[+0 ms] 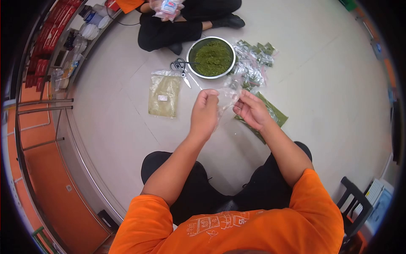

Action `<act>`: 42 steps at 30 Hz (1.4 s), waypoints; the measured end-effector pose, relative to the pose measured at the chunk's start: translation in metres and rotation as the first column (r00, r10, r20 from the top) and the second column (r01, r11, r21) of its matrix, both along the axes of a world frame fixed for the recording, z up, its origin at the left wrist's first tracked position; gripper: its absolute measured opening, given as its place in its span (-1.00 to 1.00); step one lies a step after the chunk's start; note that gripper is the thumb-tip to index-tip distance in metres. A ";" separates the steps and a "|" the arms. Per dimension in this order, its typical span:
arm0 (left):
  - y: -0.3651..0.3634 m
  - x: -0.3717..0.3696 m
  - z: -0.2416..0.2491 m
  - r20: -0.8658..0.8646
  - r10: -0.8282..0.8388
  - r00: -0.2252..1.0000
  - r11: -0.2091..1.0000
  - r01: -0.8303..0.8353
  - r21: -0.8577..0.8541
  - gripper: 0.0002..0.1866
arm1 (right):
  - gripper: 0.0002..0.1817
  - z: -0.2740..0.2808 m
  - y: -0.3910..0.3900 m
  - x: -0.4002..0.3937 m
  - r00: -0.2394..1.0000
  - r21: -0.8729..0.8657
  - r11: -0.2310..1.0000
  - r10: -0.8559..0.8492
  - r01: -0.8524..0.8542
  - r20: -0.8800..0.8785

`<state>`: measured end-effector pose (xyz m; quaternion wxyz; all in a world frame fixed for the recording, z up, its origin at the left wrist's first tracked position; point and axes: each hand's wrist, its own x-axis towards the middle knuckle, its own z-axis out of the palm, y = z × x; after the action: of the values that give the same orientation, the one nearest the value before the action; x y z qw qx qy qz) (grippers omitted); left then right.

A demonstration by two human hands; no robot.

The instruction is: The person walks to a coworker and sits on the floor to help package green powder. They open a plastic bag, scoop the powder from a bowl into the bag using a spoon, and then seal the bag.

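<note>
My left hand point(205, 111) and my right hand point(252, 111) hold a clear thin plastic bag point(227, 98) between them, fingers pinched on its two sides. Just beyond the hands stands a metal bowl point(231, 68) of chopped green stuff point(212, 57) with a dark handle in it. Scissors point(184, 75) lie left of the bowl. A flat bag with a white label point(170, 106) is on the floor to the left. Larger green leaf pieces in plastic point(277, 113) lie beside and partly behind my right hand.
Several small clear packets with green contents point(253, 63) are heaped right of the bowl. Across from me sits a person point(169, 31) holding a pink and white packet point(169, 7). Shelves point(84, 44) line the left; a black chair point(355, 199) stands at the lower right.
</note>
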<state>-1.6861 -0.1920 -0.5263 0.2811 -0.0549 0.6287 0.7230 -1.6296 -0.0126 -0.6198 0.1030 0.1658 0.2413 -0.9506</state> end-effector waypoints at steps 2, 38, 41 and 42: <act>0.007 0.009 0.011 -0.274 -0.062 0.960 0.997 0.044 -0.071 -0.80 | -0.92 -0.003 0.001 -0.001 0.997 0.106 0.994 -0.030 0.023 0.066; 0.011 -0.006 0.006 -0.256 0.147 0.955 0.988 -0.151 0.001 -0.77 | -0.79 0.002 0.010 -0.006 0.974 -0.028 0.974 -0.225 0.224 -0.019; 0.002 -0.013 0.010 -0.214 0.146 0.966 0.988 -0.151 -0.010 -0.78 | -0.74 -0.040 0.039 -0.008 0.969 -0.292 0.935 -0.234 0.203 -0.077; -0.002 -0.016 0.013 -0.211 0.135 0.968 0.989 -0.143 -0.023 -0.78 | -0.68 -0.019 0.040 -0.012 0.945 -0.279 0.903 -0.312 0.328 0.101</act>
<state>-1.7024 -0.1944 -0.5130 0.1610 -0.0277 0.6631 0.7305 -1.6416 0.0273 -0.6386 -0.0248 0.2117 0.0651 -0.9749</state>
